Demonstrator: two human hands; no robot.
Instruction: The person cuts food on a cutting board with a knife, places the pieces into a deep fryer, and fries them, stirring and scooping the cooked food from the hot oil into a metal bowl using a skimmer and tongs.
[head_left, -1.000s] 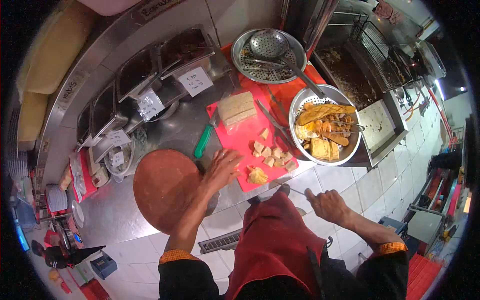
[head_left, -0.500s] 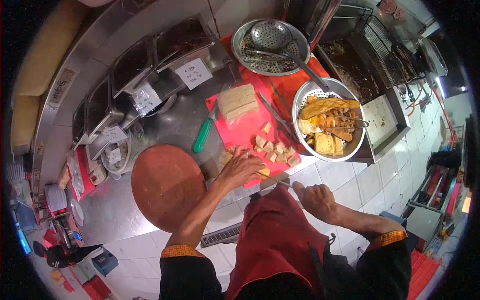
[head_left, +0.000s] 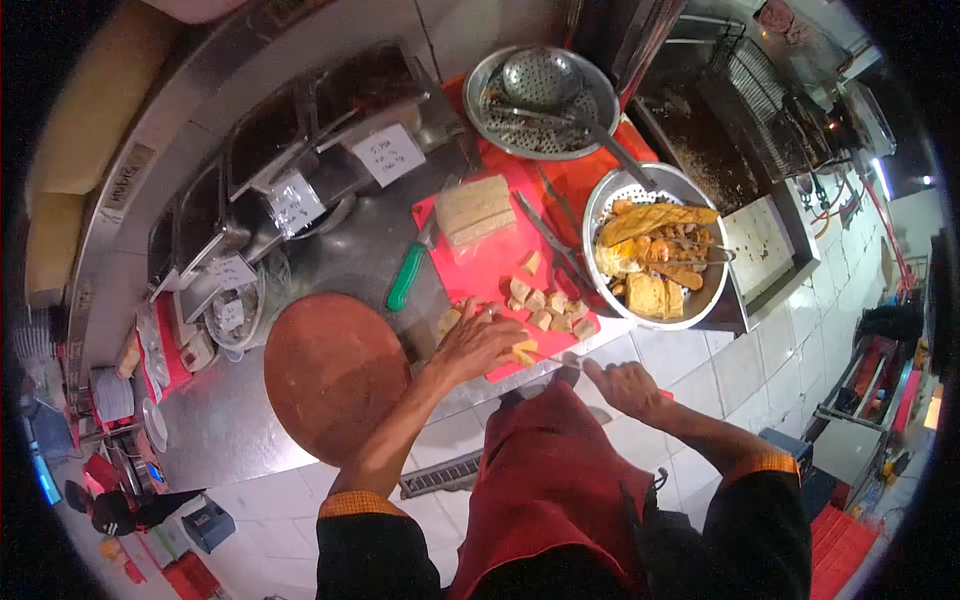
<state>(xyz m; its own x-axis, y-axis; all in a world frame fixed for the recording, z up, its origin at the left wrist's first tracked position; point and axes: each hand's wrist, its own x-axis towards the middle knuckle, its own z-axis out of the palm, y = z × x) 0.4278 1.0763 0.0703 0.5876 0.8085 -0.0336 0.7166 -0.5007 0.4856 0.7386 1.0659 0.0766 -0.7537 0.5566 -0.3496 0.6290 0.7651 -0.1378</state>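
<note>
My left hand [head_left: 478, 345] rests at the near left part of the red cutting board [head_left: 478, 270], its fingers pressed on a yellow piece of food [head_left: 524, 350]. My right hand [head_left: 628, 388] is closed round the handle of a knife [head_left: 562, 362], whose blade points left toward that piece. Several pale cubes [head_left: 541, 299] lie on the board beyond my fingers. At the board's far end sits a pale block [head_left: 474, 210]. A green-handled knife [head_left: 408, 275] lies along the board's left edge.
A round brown board [head_left: 337, 378] stands left of my left arm. To the right is a perforated bowl of fried food [head_left: 655, 300]; behind it, another bowl [head_left: 540, 148] holds a skimmer. Metal containers with labels [head_left: 388, 155] line the back left. A fryer [head_left: 700, 140] is at the right.
My left hand has moved right onto the yellow piece. The knife in my right hand has come left, up to that piece.
</note>
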